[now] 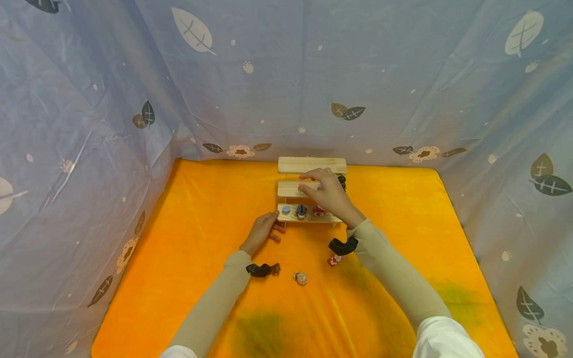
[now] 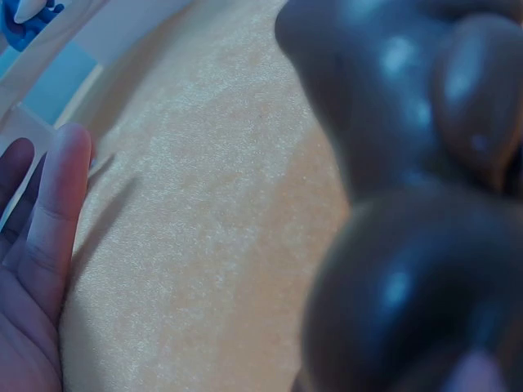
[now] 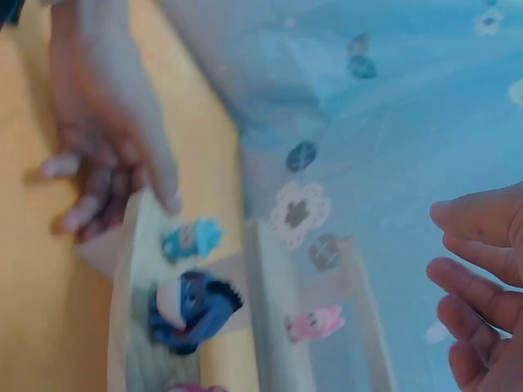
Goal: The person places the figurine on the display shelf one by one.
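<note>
A three-tier wooden display stand (image 1: 312,164) stands at the back of the cloth. My left hand (image 1: 261,231) touches the left end of its lowest tier, the other fingers loosely spread below the edge. Over the middle tier, my right hand (image 1: 329,191) has thumb and fingers apart; the right wrist view (image 3: 486,286) shows nothing between them. A small pink figurine (image 3: 316,323) stands on the middle tier near that hand, and a black figurine (image 1: 342,182) at its right end. Along the lowest tier are a light-blue figurine (image 1: 286,210), a grey-blue donkey figurine (image 1: 301,212) and a red figurine (image 1: 319,211).
On the yellow cloth (image 1: 215,209) lie a brown figurine (image 1: 275,269) by my left wrist, a pale figurine (image 1: 301,278) in the middle and a red-and-white figurine (image 1: 334,259) under my right wrist. Leaf-patterned curtains (image 1: 277,74) enclose the back and sides.
</note>
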Demonstrator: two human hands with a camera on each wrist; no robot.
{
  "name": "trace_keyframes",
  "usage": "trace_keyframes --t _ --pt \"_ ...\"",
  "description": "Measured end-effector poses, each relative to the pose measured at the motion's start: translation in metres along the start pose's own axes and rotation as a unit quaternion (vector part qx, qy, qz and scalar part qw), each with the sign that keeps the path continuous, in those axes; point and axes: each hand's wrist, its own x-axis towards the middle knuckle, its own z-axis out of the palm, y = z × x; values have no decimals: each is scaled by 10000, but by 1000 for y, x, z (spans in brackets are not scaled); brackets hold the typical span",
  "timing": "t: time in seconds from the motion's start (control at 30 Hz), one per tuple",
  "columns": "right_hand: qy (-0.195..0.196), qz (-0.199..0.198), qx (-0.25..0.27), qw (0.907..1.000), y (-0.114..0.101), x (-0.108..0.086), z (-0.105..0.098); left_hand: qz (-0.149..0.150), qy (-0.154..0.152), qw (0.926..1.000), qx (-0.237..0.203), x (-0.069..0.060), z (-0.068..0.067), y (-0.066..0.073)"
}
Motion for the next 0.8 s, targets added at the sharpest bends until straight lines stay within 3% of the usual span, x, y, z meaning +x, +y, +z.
trace_keyframes --t 0.17,0.37,0.6,0.8 --pt "-105 222 830 9962 -5 -17 -5 -11 30 10000 -3 2 0 -1" --pt "-406 430 1786 9821 3 -40 2 52 5 10000 29 2 1 -1" --pt "-528 694 2176 9721 18 -62 16 -1 45 10000 77 1 1 1" --pt "-620 726 2197 9709 26 -78 28 35 49 9999 92 1 0 0"
